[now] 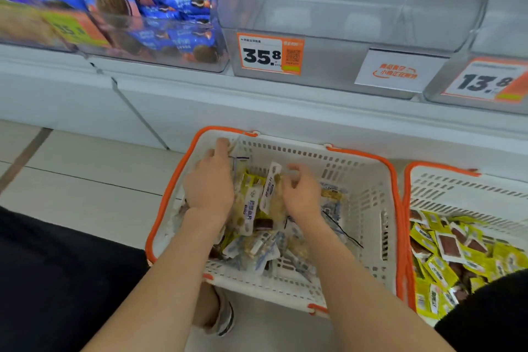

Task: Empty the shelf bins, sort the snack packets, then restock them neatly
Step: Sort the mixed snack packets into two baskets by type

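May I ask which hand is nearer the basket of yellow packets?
Right. Both are left of the basket of yellow packets, inside the neighbouring basket: right hand at its middle, left hand farther.

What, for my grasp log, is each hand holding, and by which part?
The left hand seems to pinch a clear packet by its top edge. The right hand curls beside an upright white packet; whether it grips it cannot be told.
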`<state>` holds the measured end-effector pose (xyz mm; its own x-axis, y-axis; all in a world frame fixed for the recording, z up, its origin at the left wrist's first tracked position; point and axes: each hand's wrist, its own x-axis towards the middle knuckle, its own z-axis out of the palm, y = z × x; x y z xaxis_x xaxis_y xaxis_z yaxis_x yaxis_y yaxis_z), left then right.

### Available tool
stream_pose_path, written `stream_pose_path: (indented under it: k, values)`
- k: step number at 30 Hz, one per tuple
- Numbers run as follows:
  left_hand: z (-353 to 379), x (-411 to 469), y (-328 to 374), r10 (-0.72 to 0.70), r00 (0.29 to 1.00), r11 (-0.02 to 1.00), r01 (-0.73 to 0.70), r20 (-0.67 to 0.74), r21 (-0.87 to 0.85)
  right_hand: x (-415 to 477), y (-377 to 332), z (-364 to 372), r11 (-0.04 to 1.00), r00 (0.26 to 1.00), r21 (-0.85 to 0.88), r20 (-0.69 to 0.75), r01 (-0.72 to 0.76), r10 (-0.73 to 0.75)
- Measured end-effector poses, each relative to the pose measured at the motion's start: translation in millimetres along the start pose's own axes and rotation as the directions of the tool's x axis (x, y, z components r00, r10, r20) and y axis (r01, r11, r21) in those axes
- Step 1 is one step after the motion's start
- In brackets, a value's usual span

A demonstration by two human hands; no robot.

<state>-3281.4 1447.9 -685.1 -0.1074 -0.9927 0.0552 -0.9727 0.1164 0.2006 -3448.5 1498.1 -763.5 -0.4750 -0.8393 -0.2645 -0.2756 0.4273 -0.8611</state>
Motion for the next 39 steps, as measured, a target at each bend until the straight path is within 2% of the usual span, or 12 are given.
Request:
stream_pose_path:
  k: [4, 7, 12, 15, 22, 26, 28, 30, 31, 33, 36, 39]
  values:
    - [-21, -5, 14, 0.023, 0.999, 0.996, -0.027, -0.045, -0.088, -2, -10, -30, 0.995, 0.990, 0.099, -0.139, 0.013, 0.001]
    - [-28, -7, 26, 0.008, 0.998, 0.958, -0.024, -0.056, -0.287, -2, -25, -57, 0.985, 0.968, 0.159, -0.251, 0.070, -0.028]
    - [-19, -3, 45, 0.005, 0.996, 0.689, 0.060, 0.088, -0.722, -6, -50, -116, 0.977, 0.946, 0.191, -0.321, 0.098, -0.032]
    - [-10, -10, 62, 0.107, 0.964, 0.567, 0.140, 0.242, -0.812, -8, -49, -138, 0.993, 0.963, 0.104, -0.268, 0.055, -0.025]
    - [51, -57, 97, 0.379, 0.816, 0.632, 0.117, 0.437, -0.766, -15, -17, -142, 0.924, 0.997, -0.374, 0.040, 0.074, -0.064]
    - [92, -88, 106, 0.410, 0.689, 0.545, 0.340, 0.598, -0.766, -16, 8, -132, 0.658, 0.967, -0.742, 0.239, 0.127, 0.084]
    - [112, -95, 102, 0.459, 0.557, 0.647, 0.324, 0.692, -0.690, -18, 25, -127, 0.596, 0.931, -0.779, 0.339, 0.195, 0.138]
    - [123, -95, 94, 0.429, 0.461, 0.848, 0.092, 0.777, -0.523, -22, 42, -121, 0.585, 0.868, -0.775, 0.442, 0.242, 0.227]
    - [128, -96, 91, 0.377, 0.446, 0.902, 0.022, 0.812, -0.431, -26, 50, -116, 0.581, 0.839, -0.780, 0.463, 0.234, 0.284]
    - [137, -97, 84, 0.313, 0.431, 0.902, 0.143, 0.846, -0.407, -33, 61, -105, 0.529, 0.830, -0.827, 0.422, 0.189, 0.364]
    - [142, -98, 87, 0.273, 0.461, 0.858, 0.281, 0.844, -0.430, -37, 67, -92, 0.407, 0.912, -0.896, 0.304, 0.176, 0.276]
    - [140, -102, 99, 0.220, 0.541, 0.764, 0.422, 0.812, -0.488, -26, 61, -85, 0.462, 0.959, -0.874, 0.242, 0.150, 0.147]
